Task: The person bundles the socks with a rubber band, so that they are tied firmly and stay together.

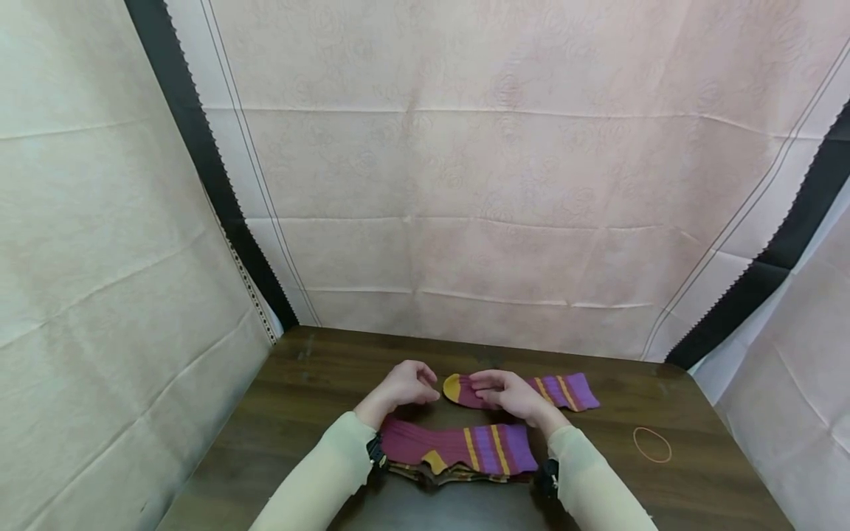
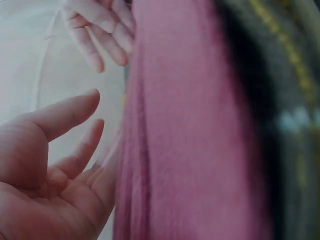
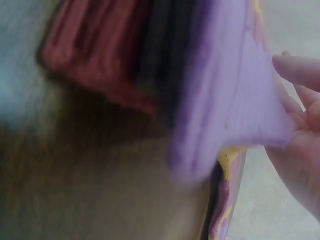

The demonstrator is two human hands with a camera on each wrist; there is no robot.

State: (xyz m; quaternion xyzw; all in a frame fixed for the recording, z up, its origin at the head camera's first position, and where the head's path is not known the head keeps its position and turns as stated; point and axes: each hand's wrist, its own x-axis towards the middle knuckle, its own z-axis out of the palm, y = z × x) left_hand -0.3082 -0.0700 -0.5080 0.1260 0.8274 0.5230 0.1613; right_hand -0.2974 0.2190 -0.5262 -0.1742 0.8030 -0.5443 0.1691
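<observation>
Starting at your own edge of the table (image 1: 704, 472), dark brown, wood-grained: two pale sleeves (image 1: 315, 476), yours, reaching in from either side. Two black wrist units (image 1: 376, 451), one strapped at each cuff.

Next, one near sock (image 1: 432, 441), plum, with yellow and purple bands towards its right end and a yellow patch on its lower edge. It lies flat between your forearms, atop a stack (image 1: 458, 476) of knitted pieces with dark, maroon and patterned edges.

To the right, well apart from the socks, one rubber band (image 1: 634, 441), tan, an open loop lying on the wood.

Beyond the stack, your left hand (image 1: 406, 383), with thumb and fingers apart, loosely bent and holding nothing; it hangs just left of the far sock's yellow toe. Your right hand (image 1: 511, 394), fingers extended and apart, clamped on nothing, is over the middle of the far sock (image 1: 564, 391); whether its fingertips touch the knit, you cannot tell. That sock lies with its banded purple end to your right.

Behind, one pale backdrop (image 1: 505, 184), creased, flanked by black strips (image 1: 212, 162) with serrated edges.
</observation>
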